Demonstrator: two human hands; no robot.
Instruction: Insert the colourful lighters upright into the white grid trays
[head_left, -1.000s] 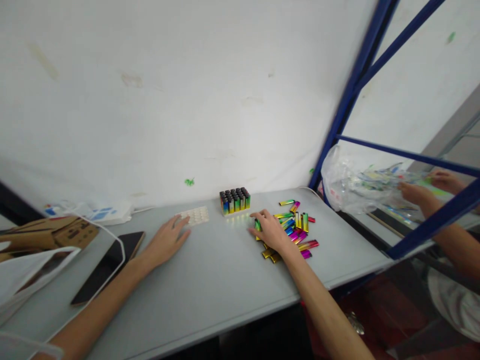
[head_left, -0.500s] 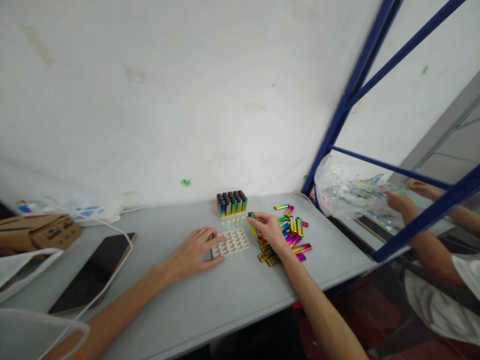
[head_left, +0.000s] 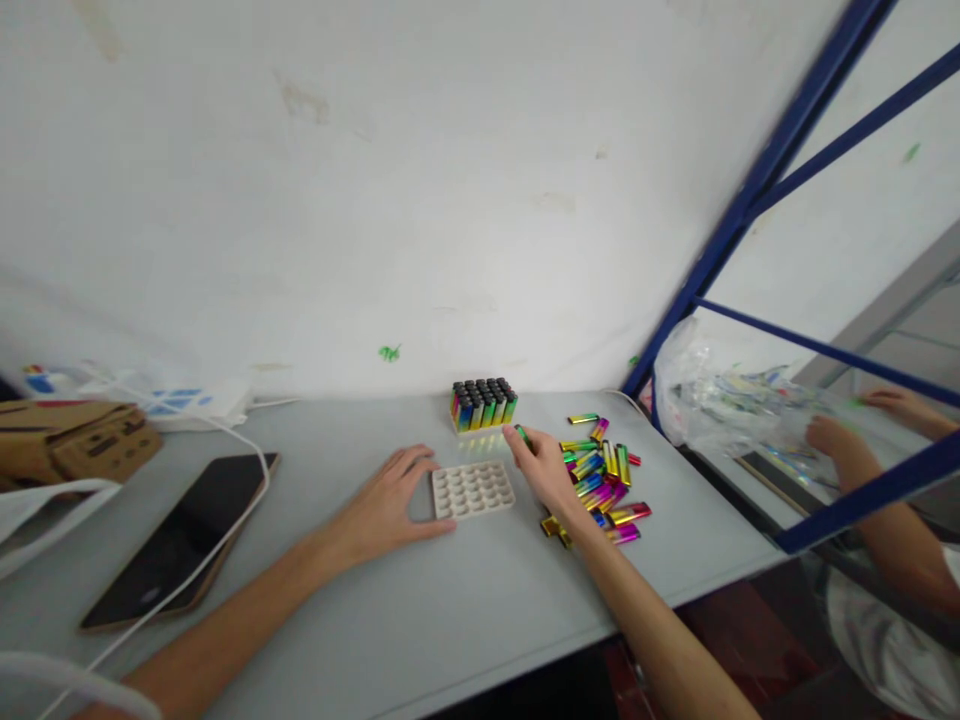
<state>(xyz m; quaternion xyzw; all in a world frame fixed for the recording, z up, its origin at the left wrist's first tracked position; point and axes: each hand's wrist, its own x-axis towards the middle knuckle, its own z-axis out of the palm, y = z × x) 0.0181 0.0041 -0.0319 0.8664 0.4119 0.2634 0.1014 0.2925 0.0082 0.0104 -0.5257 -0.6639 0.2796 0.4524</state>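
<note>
A white tray (head_left: 472, 490) with rows of holes lies on the table in front of me. My left hand (head_left: 390, 505) is open at its left side, thumb and fingers spread around the near and far left corners; whether they touch it I cannot tell. Just right of the tray, my right hand (head_left: 541, 470) grips a lighter (head_left: 523, 436), mostly hidden by the fingers, its green part showing. Under and beyond that hand spreads a pile of shiny multicoloured lighters (head_left: 600, 490). Behind the tray, a second tray full of upright lighters (head_left: 484, 405) stands near the wall.
At left are a phone (head_left: 184, 540), a white cable (head_left: 240, 510), a cardboard box (head_left: 75, 440) and a white power strip (head_left: 202, 405). A blue metal frame (head_left: 686, 290) rises at right. Beyond it are a plastic bag (head_left: 679, 380) and another person's arm (head_left: 862, 485).
The view has shifted, so things sit differently in the picture. My left fingers have drawn back from over the tray to its side. The lighter in my right hand has turned from hanging upright.
</note>
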